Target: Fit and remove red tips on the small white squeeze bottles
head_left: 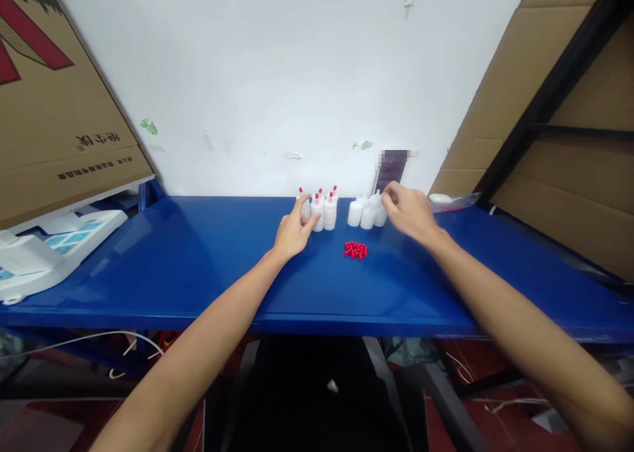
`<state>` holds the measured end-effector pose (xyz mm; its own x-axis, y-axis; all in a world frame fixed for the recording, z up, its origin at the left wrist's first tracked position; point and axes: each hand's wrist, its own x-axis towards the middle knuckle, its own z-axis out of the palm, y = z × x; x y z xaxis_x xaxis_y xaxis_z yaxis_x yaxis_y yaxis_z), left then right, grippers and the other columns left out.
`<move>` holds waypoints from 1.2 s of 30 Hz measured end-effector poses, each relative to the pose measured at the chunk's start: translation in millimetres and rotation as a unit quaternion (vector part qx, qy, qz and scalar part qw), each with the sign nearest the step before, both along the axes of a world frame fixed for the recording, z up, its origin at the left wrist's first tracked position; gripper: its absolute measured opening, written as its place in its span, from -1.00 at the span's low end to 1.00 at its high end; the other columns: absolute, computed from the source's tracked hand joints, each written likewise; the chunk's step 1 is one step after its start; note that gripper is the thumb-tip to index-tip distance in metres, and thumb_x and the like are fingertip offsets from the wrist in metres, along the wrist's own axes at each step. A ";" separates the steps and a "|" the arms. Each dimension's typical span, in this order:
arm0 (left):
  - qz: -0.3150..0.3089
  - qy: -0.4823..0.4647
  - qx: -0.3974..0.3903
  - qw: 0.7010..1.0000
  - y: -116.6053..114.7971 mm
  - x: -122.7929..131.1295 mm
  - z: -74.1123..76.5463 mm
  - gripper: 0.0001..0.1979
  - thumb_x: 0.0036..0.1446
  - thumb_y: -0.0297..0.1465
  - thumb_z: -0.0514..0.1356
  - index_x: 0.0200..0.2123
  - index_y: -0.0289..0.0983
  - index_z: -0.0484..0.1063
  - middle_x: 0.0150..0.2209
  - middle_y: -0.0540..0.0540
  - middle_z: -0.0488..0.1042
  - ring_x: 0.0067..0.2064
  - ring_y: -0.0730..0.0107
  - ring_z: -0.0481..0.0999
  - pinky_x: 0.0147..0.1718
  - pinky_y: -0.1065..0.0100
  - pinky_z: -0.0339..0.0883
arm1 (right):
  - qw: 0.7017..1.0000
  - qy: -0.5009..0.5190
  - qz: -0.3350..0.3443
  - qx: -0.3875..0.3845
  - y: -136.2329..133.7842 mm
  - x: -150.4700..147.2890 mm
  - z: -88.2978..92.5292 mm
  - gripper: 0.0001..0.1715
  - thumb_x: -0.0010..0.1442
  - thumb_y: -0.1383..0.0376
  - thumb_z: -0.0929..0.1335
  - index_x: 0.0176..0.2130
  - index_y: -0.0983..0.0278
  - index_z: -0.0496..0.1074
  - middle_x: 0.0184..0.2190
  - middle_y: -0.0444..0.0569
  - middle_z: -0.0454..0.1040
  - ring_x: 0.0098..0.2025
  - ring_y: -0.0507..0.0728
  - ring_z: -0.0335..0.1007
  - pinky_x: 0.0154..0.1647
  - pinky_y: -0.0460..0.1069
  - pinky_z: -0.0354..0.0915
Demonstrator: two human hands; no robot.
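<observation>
Smooth, rounded capped bottles (pixel 329 214) stand just beyond the left hand (pixel 291 234), fingers parted, contact unclear; pinched right hand (pixel 412 209) meets cone-topped bottles (pixel 367 215), hold unclear; glossy red caps (pixel 355 250) lie between, nearer the person

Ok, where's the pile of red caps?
In the head view, the pile of red caps lies on the blue table just right of centre, in front of the white bottles near the right hand.

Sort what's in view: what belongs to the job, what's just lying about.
Apparently in use:
- red-tipped bottles, by the left hand
- bottles without red tips, by the right hand
- loose red caps

Apparently just lying about:
- dark device
- clear bag
- white-and-blue unit
- printed box
</observation>
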<state>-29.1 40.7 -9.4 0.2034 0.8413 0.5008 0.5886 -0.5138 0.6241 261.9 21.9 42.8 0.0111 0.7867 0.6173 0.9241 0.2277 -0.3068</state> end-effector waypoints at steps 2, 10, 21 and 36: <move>-0.005 0.043 -0.003 0.999 -0.5 1.0 1.4 -0.41 0.38 -0.18 0.12 0.41 -0.13 0.15 -0.49 0.09 0.45 -0.39 0.33 0.48 -0.27 0.32 0.24 | 1.000 -0.022 0.000 -0.014 2.2 -3.5 -2.3 -0.70 0.34 0.19 0.22 -0.19 0.24 0.48 -0.42 0.04 0.53 -0.41 0.18 0.32 -0.40 0.02 0.02; 0.025 0.091 0.008 0.996 -2.5 2.8 4.8 -0.53 0.39 -0.17 0.12 0.29 -0.17 0.29 -0.47 0.04 0.46 -0.38 0.28 0.50 -0.34 0.33 0.21 | 0.998 -0.041 -0.002 -0.052 3.8 -9.9 -3.7 -0.63 0.41 0.17 0.18 -0.12 0.27 0.49 -0.38 0.10 0.56 -0.36 0.23 0.40 -0.37 0.04 0.07; 0.011 0.044 0.108 0.993 -8.7 7.6 3.5 -0.72 0.30 -0.28 0.16 0.04 -0.20 0.40 -0.04 -0.14 0.46 -0.16 0.29 0.49 -0.16 0.26 0.37 | 0.999 -0.017 0.018 -0.032 -0.7 -5.9 -3.3 -0.62 0.38 0.13 0.21 -0.14 0.27 0.51 -0.40 0.07 0.55 -0.37 0.22 0.39 -0.36 0.04 0.08; -0.203 0.099 0.078 0.971 -28.7 19.1 3.2 -0.71 0.32 -0.35 0.03 0.08 -0.22 0.25 -0.10 -0.13 0.51 -0.20 0.27 0.50 -0.09 0.23 0.39 | 0.942 -0.051 0.314 -0.107 -36.8 -55.0 -5.9 -0.65 0.47 0.01 0.18 -0.15 0.20 0.31 -0.31 -0.02 0.47 -0.31 0.15 0.32 -0.24 0.04 0.19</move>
<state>-10.0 12.0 -6.3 0.6080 0.5885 0.5329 0.4187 -0.8080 0.4146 206.9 -14.8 36.9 -0.5481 0.7250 0.4171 0.6550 0.6822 -0.3250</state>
